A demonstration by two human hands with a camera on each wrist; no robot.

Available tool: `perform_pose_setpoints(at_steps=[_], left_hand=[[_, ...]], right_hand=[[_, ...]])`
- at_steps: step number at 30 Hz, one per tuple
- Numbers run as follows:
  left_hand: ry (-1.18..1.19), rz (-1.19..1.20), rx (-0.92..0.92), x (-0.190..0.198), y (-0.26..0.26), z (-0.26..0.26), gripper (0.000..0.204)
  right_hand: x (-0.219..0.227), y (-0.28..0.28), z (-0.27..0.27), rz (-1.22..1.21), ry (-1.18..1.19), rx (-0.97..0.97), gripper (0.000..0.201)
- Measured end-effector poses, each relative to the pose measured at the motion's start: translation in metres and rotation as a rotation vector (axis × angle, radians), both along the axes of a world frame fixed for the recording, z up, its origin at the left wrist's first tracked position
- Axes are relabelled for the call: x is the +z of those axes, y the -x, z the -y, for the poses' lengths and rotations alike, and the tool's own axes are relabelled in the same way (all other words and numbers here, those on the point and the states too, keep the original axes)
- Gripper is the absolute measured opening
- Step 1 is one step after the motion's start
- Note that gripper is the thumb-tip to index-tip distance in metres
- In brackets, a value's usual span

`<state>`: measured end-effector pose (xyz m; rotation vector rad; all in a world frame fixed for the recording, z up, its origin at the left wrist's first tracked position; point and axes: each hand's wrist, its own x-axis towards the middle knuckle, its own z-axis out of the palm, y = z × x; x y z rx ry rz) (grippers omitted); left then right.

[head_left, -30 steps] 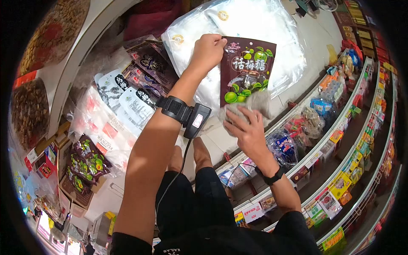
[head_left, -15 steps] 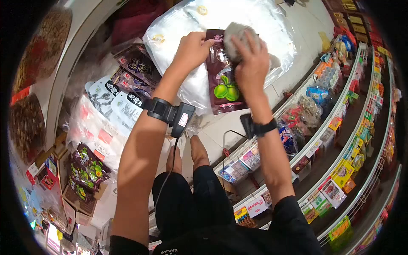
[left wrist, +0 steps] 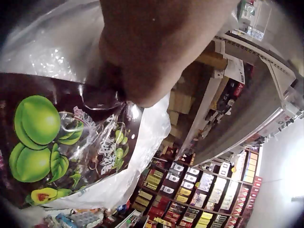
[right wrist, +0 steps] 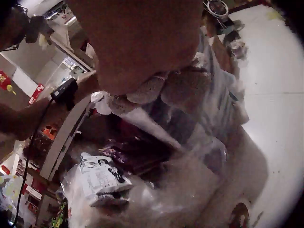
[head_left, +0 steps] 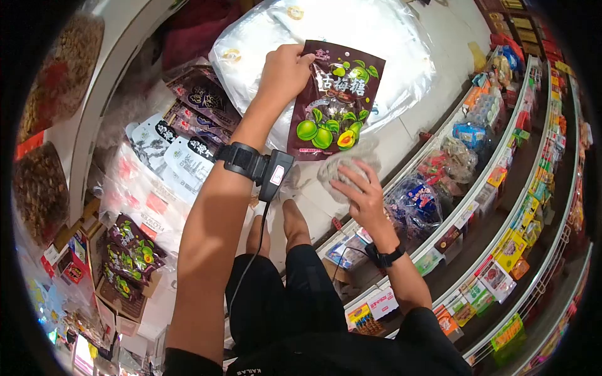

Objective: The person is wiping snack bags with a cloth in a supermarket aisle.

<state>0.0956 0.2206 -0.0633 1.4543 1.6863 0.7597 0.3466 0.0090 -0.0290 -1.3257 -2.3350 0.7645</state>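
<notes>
My left hand pinches the top left corner of a dark purple candy bag printed with green plums and white Chinese characters. In the left wrist view the bag front shows creases near the grip. Just below the bag's lower edge, my right hand holds a bunched grey cloth, slightly blurred in the head view. Folds of the cloth stick out under the hand in the right wrist view. Behind the bag lies a large clear plastic pack of white material.
Left of the arm lie white pouches and more dark purple bags. Further plum candy bags sit in a carton at the lower left. Curved shelves of packaged snacks run along the right side.
The right hand with the cloth swept up over the bag's top half, then came back down below its lower edge. The left hand has kept its corner, and the bag now tilts slightly.
</notes>
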Motion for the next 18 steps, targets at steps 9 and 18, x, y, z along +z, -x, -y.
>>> perform_pose_setpoints(at_steps=[9, 18], left_hand=[[-0.441, 0.635, -0.243, 0.130, 0.009, 0.009, 0.017], [-0.011, 0.260, -0.393, 0.062, 0.072, 0.091, 0.026]], right_hand=[[-0.001, -0.047, 0.127, 0.036, 0.338, -0.265, 0.055], [0.035, -0.003, 0.109, -0.088, 0.289, -0.330, 0.056]])
